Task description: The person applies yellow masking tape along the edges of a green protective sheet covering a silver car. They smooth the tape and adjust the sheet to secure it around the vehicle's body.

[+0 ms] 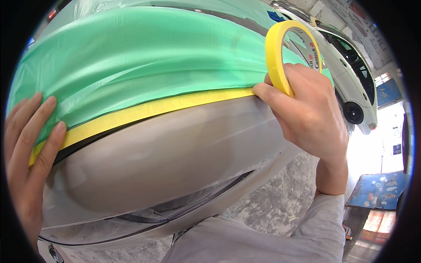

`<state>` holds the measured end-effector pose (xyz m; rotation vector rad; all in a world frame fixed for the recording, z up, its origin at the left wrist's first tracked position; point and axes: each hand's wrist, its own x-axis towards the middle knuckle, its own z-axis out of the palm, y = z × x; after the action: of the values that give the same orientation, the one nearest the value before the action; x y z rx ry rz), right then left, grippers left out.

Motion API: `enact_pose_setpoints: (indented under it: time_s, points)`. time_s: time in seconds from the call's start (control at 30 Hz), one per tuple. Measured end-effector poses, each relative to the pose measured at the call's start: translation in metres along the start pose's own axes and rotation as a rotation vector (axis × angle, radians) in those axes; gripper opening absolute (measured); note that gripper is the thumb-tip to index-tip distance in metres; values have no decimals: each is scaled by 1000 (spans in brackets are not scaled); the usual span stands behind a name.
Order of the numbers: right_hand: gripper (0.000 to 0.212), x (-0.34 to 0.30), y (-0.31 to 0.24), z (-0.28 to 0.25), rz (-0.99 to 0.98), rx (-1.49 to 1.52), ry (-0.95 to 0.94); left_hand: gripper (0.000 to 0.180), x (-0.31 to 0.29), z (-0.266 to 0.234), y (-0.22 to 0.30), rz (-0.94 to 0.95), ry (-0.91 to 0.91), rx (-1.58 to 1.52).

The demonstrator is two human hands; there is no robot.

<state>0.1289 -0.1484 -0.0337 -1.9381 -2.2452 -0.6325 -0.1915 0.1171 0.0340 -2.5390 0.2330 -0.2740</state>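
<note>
Green plastic masking film (144, 52) is draped over the upper part of a car. Along its lower edge runs a strip of yellow masking tape (153, 107), just above a black trim line (94, 139) and a bare grey-beige body panel (175, 153). At the far left, my left hand (27, 171) rests with spread fingers on the tape and film. My right hand (309, 111) grips the yellow masking tape roll (275, 57), which stands on edge. The thumb and fingertips meet the strip's right end; the fingertips are partly hidden.
Below the panel is a gap edged with a black seal (219, 204), with a silver door handle (55, 254) at lower left. A white car (351, 65) is parked at the upper right. Mottled grey floor (280, 184) and a blue board (377, 190) lie to the right.
</note>
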Motion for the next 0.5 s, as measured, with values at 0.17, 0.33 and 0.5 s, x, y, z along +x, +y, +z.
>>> enact_pose_setpoints:
  time_s: [0.17, 0.33, 0.5]
  points:
    - [36, -2, -2, 0, 28, 26, -53, 30, 1, 13, -12, 178, 94, 117]
    - [40, -15, -7, 7, 179, 133, 3, 49, -62, -14, 9, -204, -351, -77]
    - [39, -26, -5, 22, 303, 410, 180, 51, -53, -13, 7, -125, -309, 1]
